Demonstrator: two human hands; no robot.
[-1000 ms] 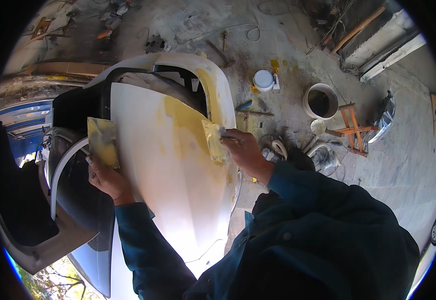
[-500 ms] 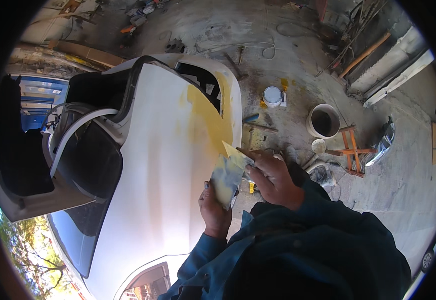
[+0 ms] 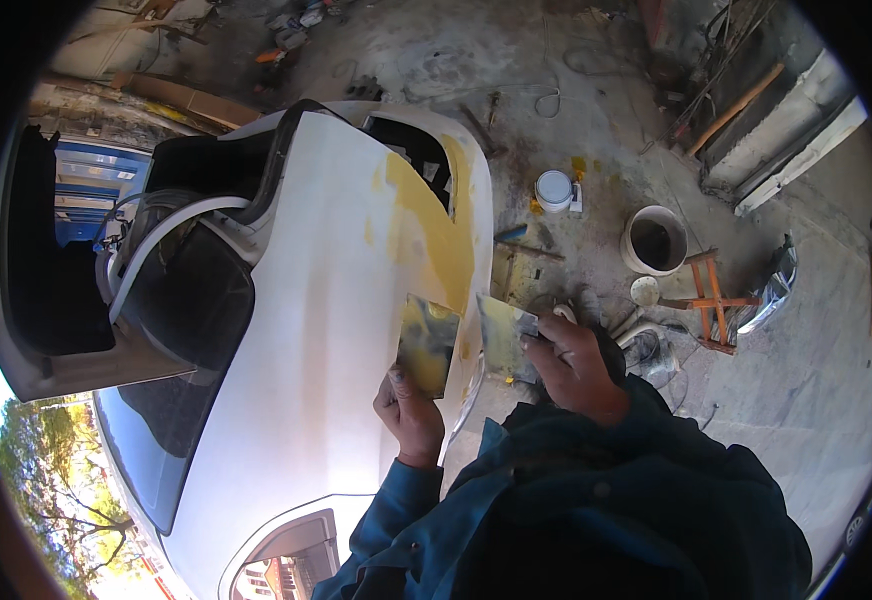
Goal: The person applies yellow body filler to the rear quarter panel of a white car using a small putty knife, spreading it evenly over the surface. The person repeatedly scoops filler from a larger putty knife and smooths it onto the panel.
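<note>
My left hand (image 3: pixel 412 425) grips a flat rectangular putty plate (image 3: pixel 426 347) by its lower edge, thumb on top. Grey and yellow smears cover the plate's face. In my right hand (image 3: pixel 574 368) is a thin putty spreader (image 3: pixel 502 332), pinched between thumb and fingers at its right end and coated pale yellow. A narrow gap separates the two tools. Both are held above the edge of a white car's rear side panel (image 3: pixel 316 340). Yellow body filler (image 3: pixel 422 222) lies on that panel in a wide band beside the tail-light opening (image 3: pixel 416 150).
The raised trunk lid (image 3: pixel 56 300) stands at the left. On the concrete floor to the right are a white-lidded can (image 3: pixel 553 188), a large bucket (image 3: pixel 654 241), a small wooden stool (image 3: pixel 713 302) and a shiny curved part (image 3: pixel 771 287). A concrete post (image 3: pixel 771 130) rises at the far right.
The spreader and plate have come apart; the spreader, formerly over the plate's upper edge, is now to its right. The plate's face looks darker and more yellow-smeared. My view has shifted slightly.
</note>
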